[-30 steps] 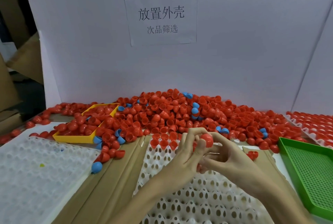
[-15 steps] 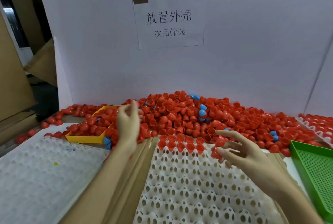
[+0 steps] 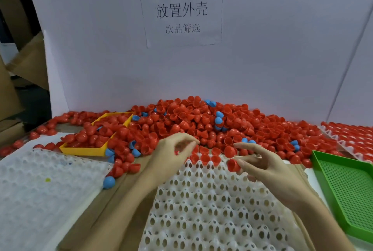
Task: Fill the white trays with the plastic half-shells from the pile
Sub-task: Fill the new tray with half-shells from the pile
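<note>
Countless red half-shells (image 3: 201, 123) against white backboard (image 3: 262, 59)

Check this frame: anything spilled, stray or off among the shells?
Yes. A few blue half-shells are mixed into the red pile, and one blue shell lies loose beside the left white tray.

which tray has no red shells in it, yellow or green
The green tray at the right: its mesh floor is bare. The yellow tray at the left is heaped with red half-shells.
</note>
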Motion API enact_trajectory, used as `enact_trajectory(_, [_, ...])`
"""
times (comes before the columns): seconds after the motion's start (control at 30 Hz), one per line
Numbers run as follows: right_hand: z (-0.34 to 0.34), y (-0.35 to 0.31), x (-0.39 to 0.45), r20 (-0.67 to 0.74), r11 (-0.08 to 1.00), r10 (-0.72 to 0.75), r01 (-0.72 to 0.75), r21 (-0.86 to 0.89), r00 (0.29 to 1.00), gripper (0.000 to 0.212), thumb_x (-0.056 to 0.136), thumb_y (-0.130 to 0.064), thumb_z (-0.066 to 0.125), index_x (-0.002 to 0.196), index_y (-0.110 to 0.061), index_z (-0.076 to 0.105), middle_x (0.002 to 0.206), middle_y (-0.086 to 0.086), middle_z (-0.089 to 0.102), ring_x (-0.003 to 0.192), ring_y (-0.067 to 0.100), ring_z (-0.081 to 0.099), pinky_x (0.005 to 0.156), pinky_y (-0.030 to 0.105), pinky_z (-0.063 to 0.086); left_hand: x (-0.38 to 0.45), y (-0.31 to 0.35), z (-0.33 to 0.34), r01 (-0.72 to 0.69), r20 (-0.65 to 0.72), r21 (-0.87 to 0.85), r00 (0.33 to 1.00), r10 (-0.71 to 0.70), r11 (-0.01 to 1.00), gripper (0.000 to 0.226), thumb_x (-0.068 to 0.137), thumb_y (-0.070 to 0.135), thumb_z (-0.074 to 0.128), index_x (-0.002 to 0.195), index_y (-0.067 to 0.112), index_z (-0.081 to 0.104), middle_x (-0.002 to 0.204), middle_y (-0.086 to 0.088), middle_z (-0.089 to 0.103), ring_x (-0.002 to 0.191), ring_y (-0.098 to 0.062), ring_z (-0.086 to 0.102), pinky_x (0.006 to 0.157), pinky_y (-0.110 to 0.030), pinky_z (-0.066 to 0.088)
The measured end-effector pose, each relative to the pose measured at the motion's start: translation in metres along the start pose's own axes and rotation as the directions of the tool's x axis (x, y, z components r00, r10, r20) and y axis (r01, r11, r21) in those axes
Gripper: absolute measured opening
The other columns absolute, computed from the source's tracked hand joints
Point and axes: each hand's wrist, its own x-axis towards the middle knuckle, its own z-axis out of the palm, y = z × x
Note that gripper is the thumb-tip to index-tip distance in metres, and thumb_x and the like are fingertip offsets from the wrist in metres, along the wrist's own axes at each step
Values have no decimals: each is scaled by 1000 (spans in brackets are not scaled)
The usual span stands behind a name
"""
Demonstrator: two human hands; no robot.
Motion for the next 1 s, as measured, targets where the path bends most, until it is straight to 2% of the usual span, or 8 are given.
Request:
enact_trajectory(0.1, [-1,1,0,24,1000,-11,11,4,1000,35,95,-40,73,127,-52,66,104,1,80,97,28,73,80,24,58,-17,30,33,-163,177,-96,968,178,982,23,100,29,67,122,35,71,110,20,70,104,-6,68,89,-17,54])
enact_trajectory(0.17, [-1,-1,-1,60,1000,-26,25,19,998,33,97,-38,72,127,-49,67,106,3,80,96,24,73,82,23,58,-23,32,45,-201,160,-113,963,217,973,22,97,24,71,118,28,73,109,17,68,100,-9,68,89,-18,53])
enact_trajectory(0.43, [10,0,0,186,997,-31,16,81,982,36,96,-29,76,131,-36,69,110,4,78,94,18,73,85,28,58,-33,27,49,-144,-9,-128,989,144,981,14,91,17,78,100,26,71,104,15,63,90,-14,70,79,-20,56])
enact_trajectory(0.6, [10,2,1,238,997,-39,21,80,971,40,97,-29,76,135,-35,66,116,5,77,101,26,75,85,28,58,-35,27,47,-58,-16,-160,998,56,985,18,88,14,81,100,27,75,104,14,67,84,-15,73,76,-28,60])
enact_trajectory(0.73, [1,3,1,270,997,-44,25,72,962,37,101,-32,72,137,-36,65,122,5,76,106,25,76,87,27,59,-31,29,47,-32,-1,-166,999,32,986,16,88,13,80,96,27,78,102,13,67,80,-15,73,71,-20,57])
enact_trajectory(0.8, [-8,6,3,145,993,-41,24,113,989,30,103,-30,68,133,-34,68,119,5,77,103,25,77,84,26,59,-22,28,47,-18,0,-114,1000,18,993,15,88,15,80,94,28,76,102,15,65,83,-9,72,70,-16,55])
enact_trajectory(0.87, [-18,14,8,-90,976,25,-5,218,996,25,105,-22,64,128,-25,73,110,8,79,94,23,77,77,26,60,-10,25,47,-27,9,-8,1000,27,1000,13,88,17,80,93,28,74,105,17,61,90,-3,67,72,-15,55])
enact_trajectory(1.0, [-31,27,16,-361,905,197,-28,424,911,22,105,-6,58,117,-13,76,92,9,78,74,16,71,69,26,56,23,23,56,-107,64,140,993,99,984,8,90,13,75,96,18,72,110,14,58,97,-2,62,84,-19,55])
